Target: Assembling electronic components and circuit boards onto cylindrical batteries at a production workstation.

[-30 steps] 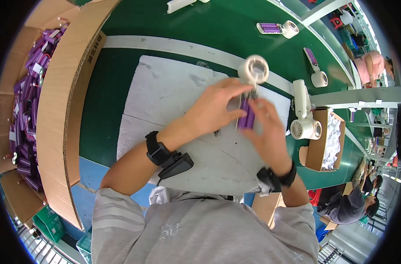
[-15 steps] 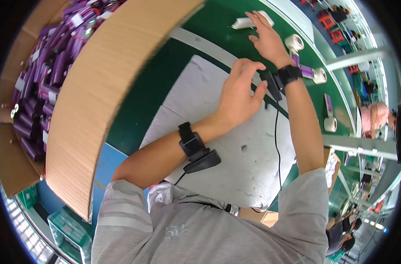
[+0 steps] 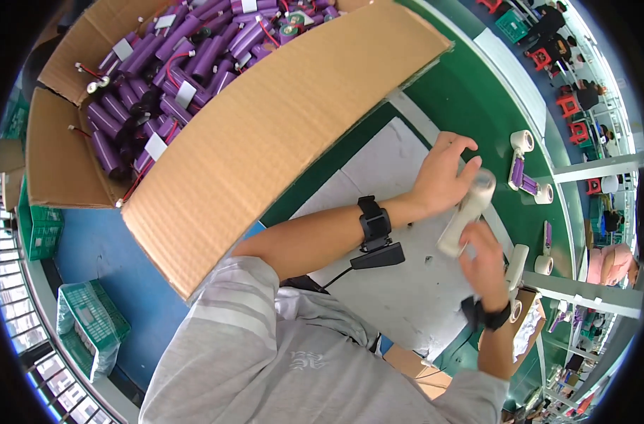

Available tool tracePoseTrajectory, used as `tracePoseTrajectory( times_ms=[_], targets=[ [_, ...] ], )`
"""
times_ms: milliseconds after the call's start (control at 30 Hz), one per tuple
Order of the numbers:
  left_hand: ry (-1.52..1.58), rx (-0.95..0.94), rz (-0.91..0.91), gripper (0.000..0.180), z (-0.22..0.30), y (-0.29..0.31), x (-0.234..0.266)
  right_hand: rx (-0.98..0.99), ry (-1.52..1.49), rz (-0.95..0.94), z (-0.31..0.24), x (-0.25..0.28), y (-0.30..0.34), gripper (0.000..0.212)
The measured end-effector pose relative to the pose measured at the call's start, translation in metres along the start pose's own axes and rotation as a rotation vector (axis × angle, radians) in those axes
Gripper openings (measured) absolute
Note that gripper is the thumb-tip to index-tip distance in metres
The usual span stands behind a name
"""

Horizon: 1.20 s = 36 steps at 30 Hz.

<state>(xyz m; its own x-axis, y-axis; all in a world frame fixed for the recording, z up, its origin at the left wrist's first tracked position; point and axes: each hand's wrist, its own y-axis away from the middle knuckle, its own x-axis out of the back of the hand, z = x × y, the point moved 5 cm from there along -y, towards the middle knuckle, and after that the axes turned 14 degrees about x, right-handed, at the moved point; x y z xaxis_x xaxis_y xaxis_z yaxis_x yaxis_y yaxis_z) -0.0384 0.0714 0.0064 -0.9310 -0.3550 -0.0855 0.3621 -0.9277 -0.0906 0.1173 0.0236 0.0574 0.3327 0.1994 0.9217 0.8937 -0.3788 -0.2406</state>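
Both hands meet above a pale grey mat (image 3: 400,283) laid on the green counter (image 3: 463,92). Left hand (image 3: 441,178) curled around the upper end of a whitish tape roll (image 3: 467,212), fingers bent, thumb side toward the roll. Right hand (image 3: 486,261) comes up from below and grips the roll's lower end; the roll sits tilted between the two, clear of the mat. Each wrist carries a black band; the left one has a small black unit (image 3: 377,256) with a cable trailing toward the body. Left of the arms, a large cardboard box (image 3: 265,134) stands open, one flap folded out over the counter edge, its inside packed with purple cylindrical battery cells (image 3: 159,63) with red and black leads. Further along the counter, beyond the hands, more tape rolls (image 3: 523,139) lie beside purple cells (image 3: 518,173). A green plastic crate (image 3: 89,325) sits on the blue floor at lower left. Other people and red stools at far upper right, too small to detail.
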Motion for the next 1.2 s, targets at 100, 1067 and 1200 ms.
tracePoseTrajectory(
  times_ms=[100, 1067, 1200],
  targets=[
    [-0.025, -0.079, -0.094, 0.029, 0.013, 0.004, 0.0, -0.083, -0.105, 0.018, -0.024, -0.014, 0.033, 0.028],
    [-1.584, 0.581, 0.455, 0.106, 0.166, -0.033, 0.439, -0.225, -0.737, 0.44, -0.008, -0.043, 0.093, 0.007],
    [-1.758, 0.769, 0.418, 0.112, 0.161, -0.028, 0.411, -0.265, -0.707, 0.422, -0.004, -0.043, 0.1, 0.007]
  ],
)
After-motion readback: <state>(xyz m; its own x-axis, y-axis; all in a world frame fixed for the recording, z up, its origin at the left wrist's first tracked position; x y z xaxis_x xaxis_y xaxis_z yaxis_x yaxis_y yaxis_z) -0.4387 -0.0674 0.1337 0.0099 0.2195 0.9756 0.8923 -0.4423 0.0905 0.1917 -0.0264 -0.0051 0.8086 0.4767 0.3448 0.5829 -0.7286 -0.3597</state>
